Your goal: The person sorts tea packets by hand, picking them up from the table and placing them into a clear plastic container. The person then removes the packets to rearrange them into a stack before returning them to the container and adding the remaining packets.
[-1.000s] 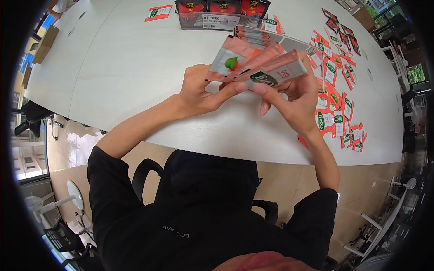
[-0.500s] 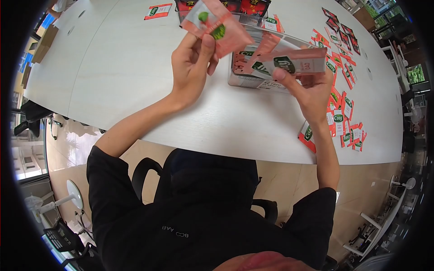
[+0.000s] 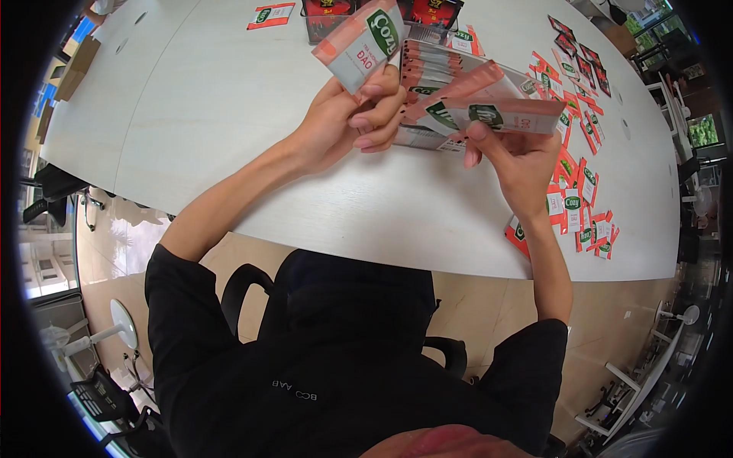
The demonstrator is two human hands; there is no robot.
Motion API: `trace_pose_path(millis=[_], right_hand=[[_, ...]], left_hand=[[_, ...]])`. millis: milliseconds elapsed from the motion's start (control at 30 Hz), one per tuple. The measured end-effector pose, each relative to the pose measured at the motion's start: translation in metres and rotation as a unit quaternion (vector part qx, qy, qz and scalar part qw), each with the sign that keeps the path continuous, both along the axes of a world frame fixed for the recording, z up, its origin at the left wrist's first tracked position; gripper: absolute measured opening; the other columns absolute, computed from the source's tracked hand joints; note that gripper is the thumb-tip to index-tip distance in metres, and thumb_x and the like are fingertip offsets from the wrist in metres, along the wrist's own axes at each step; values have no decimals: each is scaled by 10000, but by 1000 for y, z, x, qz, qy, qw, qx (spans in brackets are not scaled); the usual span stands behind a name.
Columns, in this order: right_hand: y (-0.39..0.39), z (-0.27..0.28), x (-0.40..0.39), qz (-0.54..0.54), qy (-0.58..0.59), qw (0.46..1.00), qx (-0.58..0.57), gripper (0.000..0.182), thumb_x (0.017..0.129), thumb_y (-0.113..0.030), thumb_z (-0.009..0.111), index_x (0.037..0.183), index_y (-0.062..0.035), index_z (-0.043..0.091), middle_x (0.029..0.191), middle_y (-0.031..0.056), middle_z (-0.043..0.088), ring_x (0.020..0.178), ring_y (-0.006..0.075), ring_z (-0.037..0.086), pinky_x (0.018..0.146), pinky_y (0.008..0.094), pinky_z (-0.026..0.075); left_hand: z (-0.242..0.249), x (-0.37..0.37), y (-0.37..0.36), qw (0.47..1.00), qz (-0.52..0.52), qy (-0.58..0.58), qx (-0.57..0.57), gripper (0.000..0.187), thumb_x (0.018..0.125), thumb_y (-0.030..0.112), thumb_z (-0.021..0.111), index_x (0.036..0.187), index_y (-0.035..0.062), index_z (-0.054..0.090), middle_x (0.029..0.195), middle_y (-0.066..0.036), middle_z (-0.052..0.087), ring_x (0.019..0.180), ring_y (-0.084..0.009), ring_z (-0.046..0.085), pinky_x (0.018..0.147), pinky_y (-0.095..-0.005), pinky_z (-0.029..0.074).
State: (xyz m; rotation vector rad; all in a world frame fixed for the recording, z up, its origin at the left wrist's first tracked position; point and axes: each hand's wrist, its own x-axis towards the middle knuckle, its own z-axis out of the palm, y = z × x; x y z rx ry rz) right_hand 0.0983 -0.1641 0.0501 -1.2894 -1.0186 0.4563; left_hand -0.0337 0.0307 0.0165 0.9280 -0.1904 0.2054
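Observation:
My left hand pinches a pink and white tea sachet by its lower edge, its green "Cozy" label turned up. In my right hand are a few more pink sachets, fanned out, with the thumb pressed on the front one. Behind and between the hands stands a clear box with a packed row of pink sachets inside. The fanned sachets hide the box's right part.
Dark red and black packets stand in a holder at the back. One loose sachet lies at the back left. Many pink sachets are scattered along the table's right side, with several dark packets farther back.
The sachet in my left hand has turned over, from its leaf-picture side to its "Cozy" label side. My left fingers have curled round its lower edge. The right hand has barely moved.

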Motion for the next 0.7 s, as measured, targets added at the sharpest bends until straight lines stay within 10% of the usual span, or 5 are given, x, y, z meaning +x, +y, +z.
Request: trace_pose_path(millis=[200,367,533,700], right_hand=[[-2,2,3,21,18,1000,5,248,891,-14,739,1082,98,628,839,155,715,614,156,652,562,272,548],[-1,1,8,3,47,998,29,265,830,33,777,1068,65,663,908,101,708,743,137,660,640,271,549],[-1,-3,23,57,-104,992,34,326,740,104,791,1036,-18,732,893,27,648,853,131,610,771,287,522],[5,5,15,167,-192,965,62,371,718,150,763,1035,-42,743,883,19,607,865,146,597,762,281,521]], left_hand=[[14,-7,2,993,-2,7,115,338,1062,360,441,783,192,351,508,74,336,374,-67,330,358,-227,228],[22,-11,7,994,-5,-8,106,428,999,476,549,825,124,378,623,-32,520,406,-96,449,363,-230,375],[15,-1,21,975,-110,-173,84,747,497,528,975,877,108,488,949,-86,608,564,-120,577,576,-260,510],[15,5,44,947,-191,-248,64,739,476,479,989,906,111,514,903,-72,623,543,-108,550,552,-247,492]])
